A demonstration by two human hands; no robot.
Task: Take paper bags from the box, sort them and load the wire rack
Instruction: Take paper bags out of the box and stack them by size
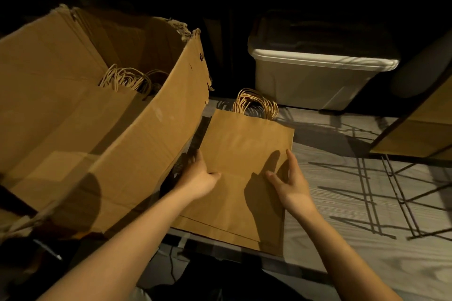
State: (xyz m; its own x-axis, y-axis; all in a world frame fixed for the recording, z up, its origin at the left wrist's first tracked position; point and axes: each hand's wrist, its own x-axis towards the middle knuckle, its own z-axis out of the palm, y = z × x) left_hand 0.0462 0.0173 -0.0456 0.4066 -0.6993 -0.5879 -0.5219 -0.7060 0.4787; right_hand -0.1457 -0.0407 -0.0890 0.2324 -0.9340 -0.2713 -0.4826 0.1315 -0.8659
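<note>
Paper bags (242,154): flat stack of several, plain brown kraft, lying on grey wood-grain floor (342,252) just right of the big cardboard box (122,149). Twisted-paper handles (256,102) bunched at the far end. Bottom folds toward the person, lower bags' edges stepped out at the near end, so the pile is not yet square. Faces clean, one crease across the middle.

Left hand (200,176): at the stack's left edge, thumb flat on the top bag, forefinger straight along the edge. Other fingers hidden past the edge; cannot tell if they curl underneath.

Right hand (291,183): at the right edge, fingers apart and relaxed, clamped on nothing. Its shadow falls on the paper beneath it; touching or hovering, cannot say.

More bags (127,79) stand inside the box, handles up, so unloading is not finished.

Step, as I read it: sorting, with the two hands bracketing the pile to align it. Loading not begun. Wire rack (391,198) lies well to the right on the floor, nothing visibly on the part in view.

Next move calls for: pressing both sides inward to even the edges, a firm two-sided hold so the thin bags don't fan or slip, then a carry rightward to the rack with the handles kept clear of the wires.

Pale plastic bin (313,80) sits behind, apart from the stack.
</note>
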